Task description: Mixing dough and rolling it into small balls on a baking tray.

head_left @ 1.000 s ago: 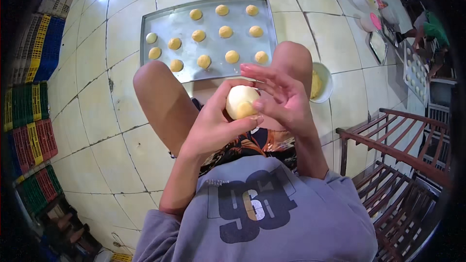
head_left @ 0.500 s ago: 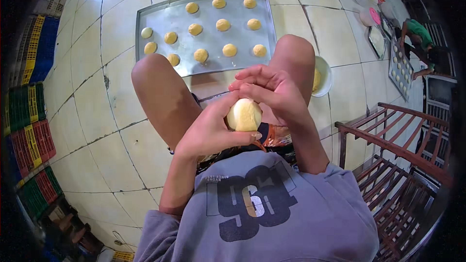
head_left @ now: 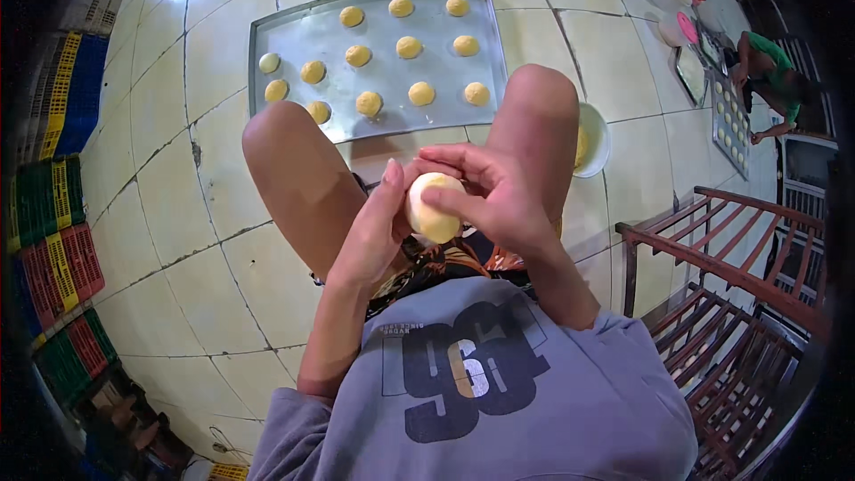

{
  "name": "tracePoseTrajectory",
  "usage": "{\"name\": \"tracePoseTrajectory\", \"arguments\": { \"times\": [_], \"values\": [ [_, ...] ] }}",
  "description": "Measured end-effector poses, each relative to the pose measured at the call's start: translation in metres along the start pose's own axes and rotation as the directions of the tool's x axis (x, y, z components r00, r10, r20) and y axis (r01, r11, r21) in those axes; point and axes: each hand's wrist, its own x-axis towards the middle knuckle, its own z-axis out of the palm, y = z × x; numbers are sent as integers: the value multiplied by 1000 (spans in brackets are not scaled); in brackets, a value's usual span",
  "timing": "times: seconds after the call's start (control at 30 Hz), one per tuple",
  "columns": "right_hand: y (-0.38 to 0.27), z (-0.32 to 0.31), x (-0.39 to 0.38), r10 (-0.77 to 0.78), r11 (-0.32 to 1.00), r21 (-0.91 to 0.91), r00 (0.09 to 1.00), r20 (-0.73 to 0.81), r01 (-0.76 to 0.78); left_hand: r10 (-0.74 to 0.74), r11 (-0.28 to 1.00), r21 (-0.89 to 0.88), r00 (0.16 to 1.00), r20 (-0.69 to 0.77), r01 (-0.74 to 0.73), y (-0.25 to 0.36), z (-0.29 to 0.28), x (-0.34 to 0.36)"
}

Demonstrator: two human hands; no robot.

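Note:
Between my hands, above my lap, is a pale dough ball [head_left: 438,226] partly coated in a yellow layer. My left hand [head_left: 369,233] cups it from the left, thumb raised off it and fingers behind it. My right hand [head_left: 506,203] closes on it from the right, its thumb pressed across the ball's upper side. Beyond my knees a metal tray [head_left: 381,28] lies on the floor, bearing several yellow-topped dough balls [head_left: 409,47] in rows. One paler ball [head_left: 269,62] sits at its left edge. Beside my right knee, a white bowl [head_left: 603,144] contains a yellow mass, partly hidden by the leg.
Stacked coloured plastic crates [head_left: 76,267] line the left side. A reddish-brown rack [head_left: 721,254] stands at the right. Farther right, a person in green [head_left: 768,58] bends over another tray [head_left: 731,129] of pale dough pieces. Tubs with pink parts [head_left: 686,28] stand near that person.
My right hand has come down and its thumb now lies over the dough ball. My left thumb has lifted from the ball's near side. The co-worker's arm has shifted slightly.

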Motion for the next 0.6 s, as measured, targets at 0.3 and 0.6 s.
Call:
{"name": "tracePoseTrajectory", "arguments": {
  "times": [0.3,0.6],
  "values": [
    [10,7,2,-88,989,113,990,-110,100,29,978,209,985,-170,7,1,3,2],
    [2,12,6,-13,988,148,983,-185,41,65,988,152,973,-220,-31,0,7,3]
  ]
}}
